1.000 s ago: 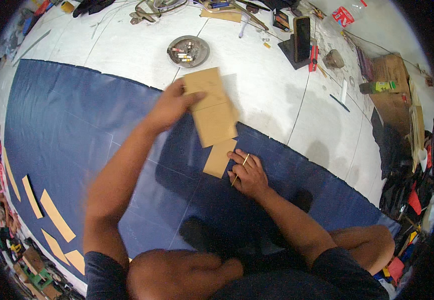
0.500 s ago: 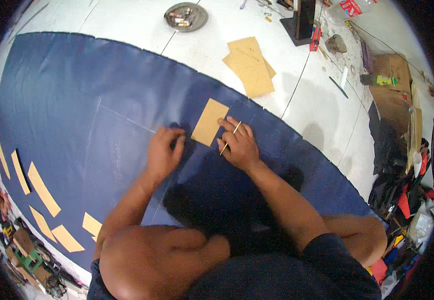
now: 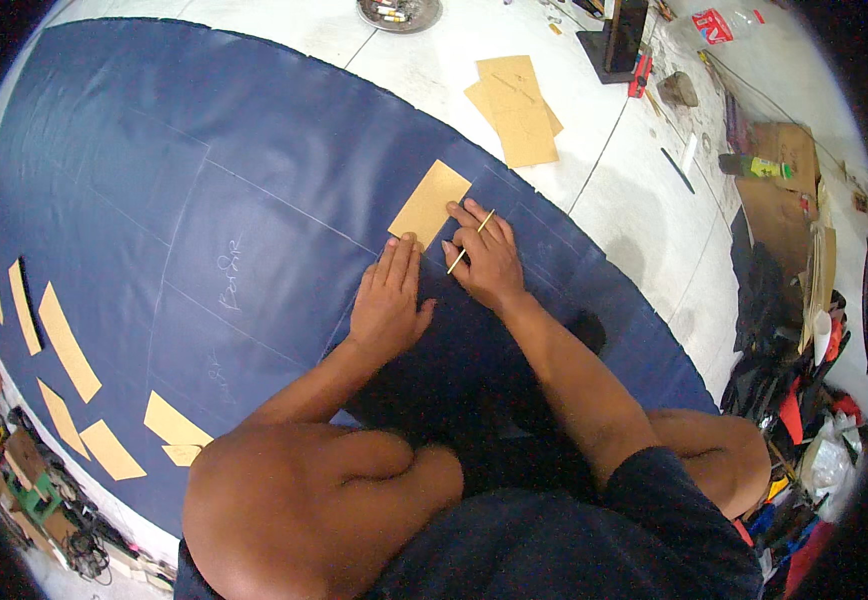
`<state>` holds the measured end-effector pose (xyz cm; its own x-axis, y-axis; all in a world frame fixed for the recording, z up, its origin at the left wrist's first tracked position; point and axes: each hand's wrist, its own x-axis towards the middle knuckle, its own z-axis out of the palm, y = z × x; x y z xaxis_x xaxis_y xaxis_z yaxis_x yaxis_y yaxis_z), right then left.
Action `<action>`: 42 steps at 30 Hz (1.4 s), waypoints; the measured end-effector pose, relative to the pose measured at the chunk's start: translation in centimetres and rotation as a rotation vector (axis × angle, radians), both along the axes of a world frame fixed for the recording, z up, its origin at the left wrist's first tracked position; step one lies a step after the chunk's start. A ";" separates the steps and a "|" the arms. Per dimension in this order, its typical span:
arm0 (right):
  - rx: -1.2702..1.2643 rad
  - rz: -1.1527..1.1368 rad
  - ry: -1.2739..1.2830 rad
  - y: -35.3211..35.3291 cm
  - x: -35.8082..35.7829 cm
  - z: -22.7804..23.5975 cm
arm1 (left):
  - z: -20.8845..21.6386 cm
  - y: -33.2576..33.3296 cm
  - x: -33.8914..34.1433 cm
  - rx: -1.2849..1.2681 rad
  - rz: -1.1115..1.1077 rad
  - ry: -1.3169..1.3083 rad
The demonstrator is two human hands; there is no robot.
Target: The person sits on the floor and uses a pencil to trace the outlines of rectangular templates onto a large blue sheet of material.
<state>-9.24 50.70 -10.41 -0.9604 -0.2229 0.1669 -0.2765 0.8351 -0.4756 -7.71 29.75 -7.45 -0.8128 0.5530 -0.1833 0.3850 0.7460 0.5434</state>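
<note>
Tracing around a tan card template on the dark blue fabric sheet appears to be the step in hand. Left hand lies flat and spread just below the template, pinning fabric. Right hand pinches a thin yellow marking stick at the template's right edge. Template's long axis runs diagonally, upper-right to lower-left. Next move likely calls for a steady template.

tan card template flat on navy fabric
</note>
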 end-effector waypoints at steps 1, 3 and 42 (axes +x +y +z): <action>-0.002 -0.002 0.008 0.0 0.0 0.0 | -0.1 0.0 -0.1 0.009 0.000 0.005; -0.007 0.003 0.002 0.1 0.0 0.1 | -0.5 -0.3 0.0 0.021 -0.010 0.015; -0.050 0.003 0.039 0.2 0.0 -0.5 | -0.8 -0.4 0.3 -0.022 -0.030 0.099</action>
<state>-9.26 50.90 -10.87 -0.9525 -0.2161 0.2147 -0.2977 0.8099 -0.5053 -7.45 29.34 -8.23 -0.8104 0.5744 -0.1153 0.4586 0.7445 0.4851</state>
